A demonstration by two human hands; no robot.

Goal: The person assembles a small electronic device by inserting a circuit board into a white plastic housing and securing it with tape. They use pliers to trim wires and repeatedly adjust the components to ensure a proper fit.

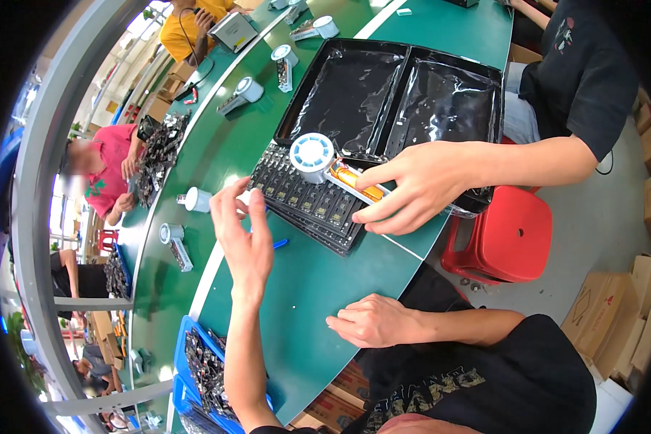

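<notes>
While a co-worker's hand [412, 184] pinches the slim body of the round-headed device [317, 160] between thumb and fingers, we have our left hand [242, 239] raised just beside it, fingers spread and thumb apart, with nothing between them. Our right hand [372, 320] lies loosely curled at the edge of the worktop [307, 304] (whether anything is tucked inside it, we cannot tell). The device is over the stack of black boards [307, 199], its white, blue-slotted head toward our left hand; whether it touches them we cannot make out. We judge it light and stiff, its smooth, rounded head a little slippery. The body, where orange and yellow parts show, looks like the fragile portion, so we would take hold around the head's outer wall and keep our fingertips off the slots and exposed parts.
</notes>
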